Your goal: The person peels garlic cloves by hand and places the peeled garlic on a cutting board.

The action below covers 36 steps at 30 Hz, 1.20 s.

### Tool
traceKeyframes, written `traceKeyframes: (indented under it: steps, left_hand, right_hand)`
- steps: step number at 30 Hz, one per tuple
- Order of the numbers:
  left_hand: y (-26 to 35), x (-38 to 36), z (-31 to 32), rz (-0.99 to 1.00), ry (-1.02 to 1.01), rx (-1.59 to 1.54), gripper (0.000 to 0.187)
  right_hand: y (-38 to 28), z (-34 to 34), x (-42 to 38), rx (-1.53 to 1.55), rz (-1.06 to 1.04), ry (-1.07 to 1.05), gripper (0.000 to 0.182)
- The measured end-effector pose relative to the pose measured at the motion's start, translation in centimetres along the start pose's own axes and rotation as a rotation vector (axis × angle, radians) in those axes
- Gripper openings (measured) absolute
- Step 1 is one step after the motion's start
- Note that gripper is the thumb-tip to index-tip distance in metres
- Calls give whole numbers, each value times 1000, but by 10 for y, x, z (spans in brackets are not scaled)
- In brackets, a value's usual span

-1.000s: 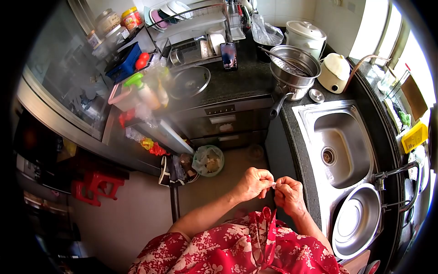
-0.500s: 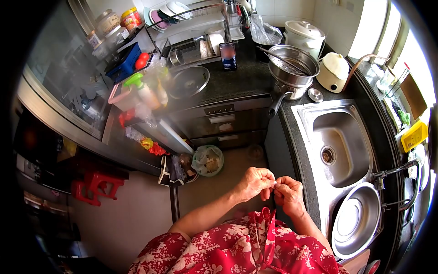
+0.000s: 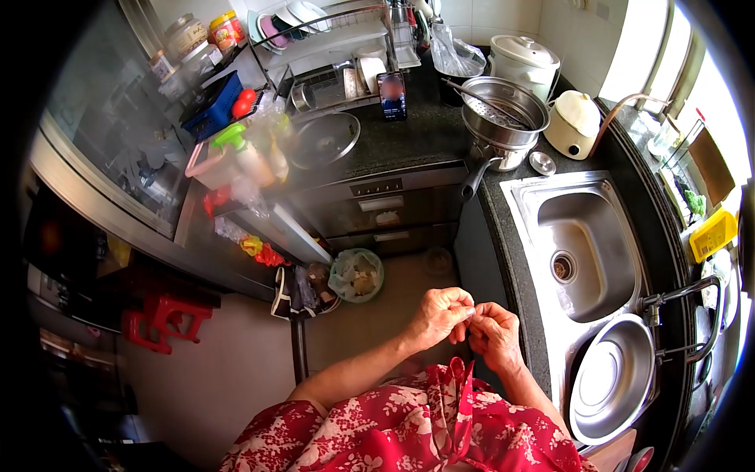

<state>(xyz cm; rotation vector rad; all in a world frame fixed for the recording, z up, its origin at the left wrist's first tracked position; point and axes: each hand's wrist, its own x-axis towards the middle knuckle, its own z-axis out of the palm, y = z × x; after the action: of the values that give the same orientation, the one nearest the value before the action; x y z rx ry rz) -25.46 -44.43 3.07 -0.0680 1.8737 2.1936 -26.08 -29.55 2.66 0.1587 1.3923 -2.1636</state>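
Note:
My left hand (image 3: 440, 316) is closed in a pinch in front of my body, thumb against the forefinger. My right hand (image 3: 495, 332) is pinched as well, its fingertips meeting those of the left. Whatever lies between the fingertips is too small and covered to name. Both hands are held in the air near the counter edge, left of the sink. Below them is the red floral garment (image 3: 377, 425) that I wear, with a tied bow at its front.
To the right are a steel sink (image 3: 586, 236), a steel basin (image 3: 613, 381) and a faucet (image 3: 712, 315). A steamer pot (image 3: 503, 118) stands on the counter (image 3: 409, 149), its handle jutting over the edge. A lined trash bin (image 3: 358, 275) and red stool (image 3: 165, 318) are on the floor.
The hands stay pinched together in nearly the same place. A small pale bit seen between the fingertips before is now mostly hidden. My right fingers have shifted slightly left.

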Motion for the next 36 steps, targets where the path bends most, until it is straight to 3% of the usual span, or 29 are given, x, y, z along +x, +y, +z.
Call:
traceKeyframes:
  steps: [5,7,20,25,27,29,31,36]
  left_hand:
    - [-4,-1,-1,13,-16,23,9]
    - [-2,-2,0,8,-30,44,8]
    - [0,-4,0,7,-46,41,7]
    - [1,-2,-1,-151,3,-237,6]
    - [-5,2,-8,-219,-23,-415,8]
    - [-11,5,-15,-248,-44,-593,10]
    - [-12,8,-18,-268,-89,-710,12]
    - [-16,10,-25,-231,-147,-839,17]
  right_hand:
    - [5,-1,1,-163,-85,22,10]
    - [12,-5,4,-437,-262,55,10]
    - [11,0,4,-447,-297,99,10]
    - [-9,6,-2,-425,-123,119,11]
    - [-9,3,2,-393,-140,111,12]
    - [-8,-1,4,45,25,68,8]
    - [-5,-9,8,279,50,-18,5]
    - [-1,-22,10,401,64,-60,5]
